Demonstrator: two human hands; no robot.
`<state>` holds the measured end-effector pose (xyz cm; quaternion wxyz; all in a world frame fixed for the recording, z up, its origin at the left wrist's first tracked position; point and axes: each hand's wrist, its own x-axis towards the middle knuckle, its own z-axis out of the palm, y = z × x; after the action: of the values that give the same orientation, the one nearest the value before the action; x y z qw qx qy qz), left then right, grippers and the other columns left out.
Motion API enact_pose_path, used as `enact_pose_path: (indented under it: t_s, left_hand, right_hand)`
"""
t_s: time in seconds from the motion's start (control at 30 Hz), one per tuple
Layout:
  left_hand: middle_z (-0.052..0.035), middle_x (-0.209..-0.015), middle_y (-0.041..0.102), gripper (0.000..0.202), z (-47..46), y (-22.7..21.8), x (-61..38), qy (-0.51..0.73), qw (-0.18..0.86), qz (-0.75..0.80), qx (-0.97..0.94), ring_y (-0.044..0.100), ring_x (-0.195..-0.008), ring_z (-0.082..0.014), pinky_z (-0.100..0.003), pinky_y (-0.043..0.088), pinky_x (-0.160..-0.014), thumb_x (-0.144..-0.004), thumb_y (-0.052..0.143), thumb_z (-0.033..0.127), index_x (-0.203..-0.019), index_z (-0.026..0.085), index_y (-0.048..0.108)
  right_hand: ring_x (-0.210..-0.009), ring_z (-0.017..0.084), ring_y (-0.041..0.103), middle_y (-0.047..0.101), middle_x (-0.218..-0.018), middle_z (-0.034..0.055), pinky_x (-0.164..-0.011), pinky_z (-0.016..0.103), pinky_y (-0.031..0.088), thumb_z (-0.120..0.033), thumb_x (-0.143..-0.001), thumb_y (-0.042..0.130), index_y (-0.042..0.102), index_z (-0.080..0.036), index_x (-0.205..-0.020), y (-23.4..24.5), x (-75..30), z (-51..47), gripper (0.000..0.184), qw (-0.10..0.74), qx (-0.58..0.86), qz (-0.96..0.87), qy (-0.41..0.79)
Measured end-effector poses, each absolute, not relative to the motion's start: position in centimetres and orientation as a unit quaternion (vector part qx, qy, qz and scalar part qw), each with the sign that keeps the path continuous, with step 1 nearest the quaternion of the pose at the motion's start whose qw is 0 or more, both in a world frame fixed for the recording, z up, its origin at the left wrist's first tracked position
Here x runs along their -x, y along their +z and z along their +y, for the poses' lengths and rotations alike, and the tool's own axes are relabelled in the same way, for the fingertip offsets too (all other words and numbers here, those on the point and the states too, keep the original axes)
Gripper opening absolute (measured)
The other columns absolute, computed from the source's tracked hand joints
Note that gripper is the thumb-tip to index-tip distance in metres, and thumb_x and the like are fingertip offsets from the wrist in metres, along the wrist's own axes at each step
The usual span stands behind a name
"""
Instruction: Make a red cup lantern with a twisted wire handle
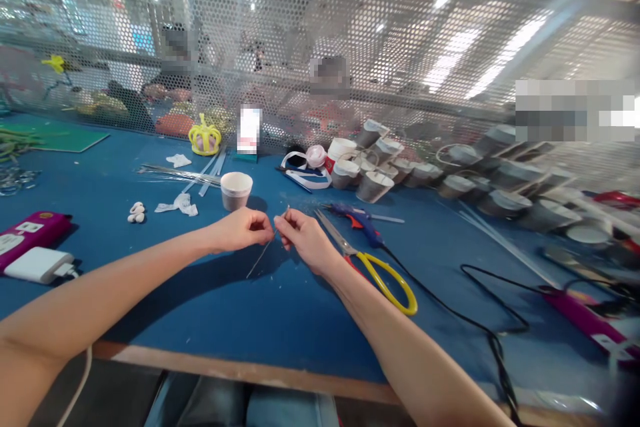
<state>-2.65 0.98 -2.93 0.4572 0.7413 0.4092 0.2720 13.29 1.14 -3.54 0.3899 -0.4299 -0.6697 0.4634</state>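
Wire is pinched in both hands, the screen blurred past reading.

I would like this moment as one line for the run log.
left hand: fingertips at thin wire | right hand: pinching thin wire | nearby: paper cup, yellow-handled scissors, glue gun

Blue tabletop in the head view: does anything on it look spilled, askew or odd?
No spill shows. The grey cups with white rims at the right are jumbled, some tilted, whereas one grey cup stands upright beyond the left hand; crumpled white scraps also lie loose.
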Motion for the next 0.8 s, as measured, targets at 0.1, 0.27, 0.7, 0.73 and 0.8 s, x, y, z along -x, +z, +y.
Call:
enact_pose_path:
  t_s: [0.1,0.27,0.7,0.73,0.8]
  left_hand:
    - [0.0018,-0.06,0.051,0.017,0.88,-2.97,2.49,0.283,0.465,0.399,-0.738,0.043,-0.056,-0.0082,-0.021,0.032,-0.052,-0.072,0.052,0.028,-0.064,0.013,0.052]
    - [0.003,-0.058,0.049,0.023,0.77,-2.89,2.37,0.278,0.561,0.392,-0.674,0.036,-0.048,-0.0053,-0.019,0.026,-0.045,-0.071,0.056,0.035,-0.067,0.013,0.052]
    - [0.0023,-0.061,0.05,0.019,0.78,-2.5,2.56,0.266,0.545,0.395,-0.69,0.036,-0.049,-0.0053,-0.019,0.028,-0.046,-0.072,0.053,0.031,-0.069,0.012,0.053]
    - [0.0022,-0.061,0.051,0.018,0.83,-2.49,2.62,0.26,0.536,0.394,-0.7,0.036,-0.049,-0.0054,-0.019,0.028,-0.046,-0.073,0.052,0.03,-0.07,0.012,0.053]
    - [0.0018,-0.063,0.051,0.015,0.96,-2.5,2.75,0.251,0.5,0.388,-0.733,0.039,-0.052,-0.0064,-0.019,0.03,-0.049,-0.073,0.05,0.027,-0.07,0.012,0.054]
  right_hand:
    - [-0.041,0.007,0.039,0.042,-0.045,-0.0073,-0.043,0.022,0.033,-0.039,-0.073,0.056,0.042,-0.019,-0.057,-3.56,-13.24,1.11,0.03,0.392,0.434,-0.667,0.462]
    - [-0.047,0.007,0.045,0.05,-0.055,-0.0051,-0.044,0.021,0.036,-0.043,-0.07,0.058,0.049,-0.018,-0.071,-3.52,-13.47,1.26,0.026,0.383,0.392,-0.616,0.566]
    - [-0.043,0.007,0.041,0.046,-0.048,-0.0063,-0.043,0.022,0.034,-0.048,-0.069,0.057,0.044,-0.019,-0.061,-3.65,-13.36,1.46,0.033,0.396,0.422,-0.656,0.485]
    - [-0.043,0.007,0.041,0.046,-0.048,-0.0063,-0.043,0.022,0.034,-0.048,-0.07,0.057,0.045,-0.019,-0.061,-3.62,-13.34,1.43,0.033,0.394,0.424,-0.659,0.48]
    - [-0.043,0.008,0.041,0.045,-0.048,-0.0063,-0.042,0.022,0.034,-0.048,-0.07,0.056,0.045,-0.019,-0.061,-3.59,-13.32,1.39,0.033,0.387,0.429,-0.667,0.471]
